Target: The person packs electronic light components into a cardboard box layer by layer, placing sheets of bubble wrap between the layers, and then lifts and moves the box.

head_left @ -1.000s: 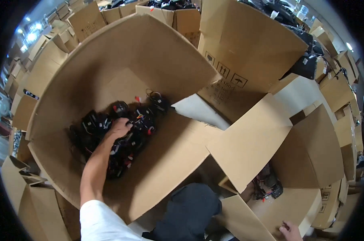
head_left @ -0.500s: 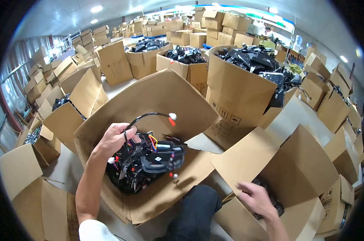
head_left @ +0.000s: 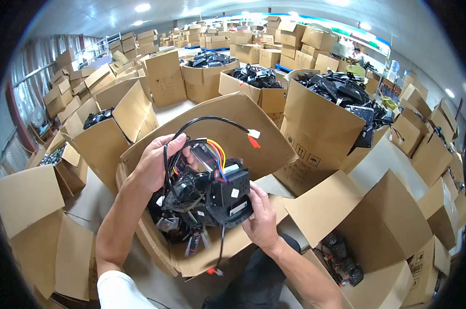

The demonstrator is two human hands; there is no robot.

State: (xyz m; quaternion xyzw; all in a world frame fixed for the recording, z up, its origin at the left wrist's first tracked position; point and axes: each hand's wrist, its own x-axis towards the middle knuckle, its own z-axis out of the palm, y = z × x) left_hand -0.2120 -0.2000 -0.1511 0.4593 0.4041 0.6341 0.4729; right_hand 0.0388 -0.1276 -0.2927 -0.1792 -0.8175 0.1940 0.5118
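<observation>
Left fingers (head_left: 179,140) around black cable (head_left: 212,118), right fingers (head_left: 260,202) gripping black device (head_left: 231,191), carton (head_left: 246,117) below

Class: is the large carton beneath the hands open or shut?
Open. The carton shows its inner wall, and black parts are visible inside, below the black device in the right hand.

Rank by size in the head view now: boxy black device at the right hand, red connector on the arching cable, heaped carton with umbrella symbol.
1. Heaped carton
2. Black device
3. Red connector
</observation>
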